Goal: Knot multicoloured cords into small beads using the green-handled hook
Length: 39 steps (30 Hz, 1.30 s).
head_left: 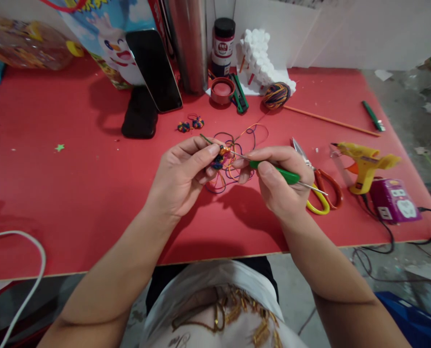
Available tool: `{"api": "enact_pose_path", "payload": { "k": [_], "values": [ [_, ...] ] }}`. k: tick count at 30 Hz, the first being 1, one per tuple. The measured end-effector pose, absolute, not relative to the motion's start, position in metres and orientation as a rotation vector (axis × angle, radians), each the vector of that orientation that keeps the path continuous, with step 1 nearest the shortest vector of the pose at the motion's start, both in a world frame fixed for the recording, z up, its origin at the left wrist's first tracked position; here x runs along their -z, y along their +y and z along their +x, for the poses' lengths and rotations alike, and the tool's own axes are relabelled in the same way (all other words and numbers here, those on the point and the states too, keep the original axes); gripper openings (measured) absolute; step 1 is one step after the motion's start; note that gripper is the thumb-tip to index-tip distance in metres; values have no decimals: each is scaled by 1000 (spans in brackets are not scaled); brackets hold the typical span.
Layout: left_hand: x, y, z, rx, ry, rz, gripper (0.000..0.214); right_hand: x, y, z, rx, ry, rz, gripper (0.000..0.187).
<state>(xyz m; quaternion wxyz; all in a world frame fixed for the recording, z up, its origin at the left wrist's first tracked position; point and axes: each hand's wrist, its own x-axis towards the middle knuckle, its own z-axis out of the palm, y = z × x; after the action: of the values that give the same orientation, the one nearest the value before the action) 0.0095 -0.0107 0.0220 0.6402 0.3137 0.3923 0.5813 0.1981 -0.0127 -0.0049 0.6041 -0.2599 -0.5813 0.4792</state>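
Note:
Between the thumb and fingers of my left hand [184,171] is a small multicoloured crochet piece [219,160], partly hidden by the fingertips. My right hand [282,176] is closed around the green handle of a crochet hook [279,173]. The hook's thin metal tip reaches the orange loops at the edge of the piece. Loose multicoloured yarn [251,140] lies in tangled loops under and behind both hands. It runs up toward a yarn ball [277,95]. Two small crocheted pieces [191,124] lie on the table beyond my left hand.
On the red table [92,208], scissors [322,186], a yellow glue gun [367,164] and a purple power socket [395,200] sit at the right. A phone [156,70], a metal flask [190,43], a dark-lidded jar [223,46] and a green cutter [239,94] stand or lie behind.

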Motion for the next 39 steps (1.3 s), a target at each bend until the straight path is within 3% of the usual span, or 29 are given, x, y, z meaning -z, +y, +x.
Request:
{"api": "enact_pose_path", "payload": {
  "k": [16, 31, 39],
  "values": [
    [-24, -11, 9, -1310, 926, 702, 10, 6, -11, 199, -1086, -1380, -608, 14],
    [-28, -12, 9, -1226, 859, 607, 23, 7, -11, 198, -1203, -1307, -557, 11],
    [-24, -14, 14, -1345, 948, 786, 14, 9, -11, 195, -1154, -1323, -585, 13]
  ]
}}
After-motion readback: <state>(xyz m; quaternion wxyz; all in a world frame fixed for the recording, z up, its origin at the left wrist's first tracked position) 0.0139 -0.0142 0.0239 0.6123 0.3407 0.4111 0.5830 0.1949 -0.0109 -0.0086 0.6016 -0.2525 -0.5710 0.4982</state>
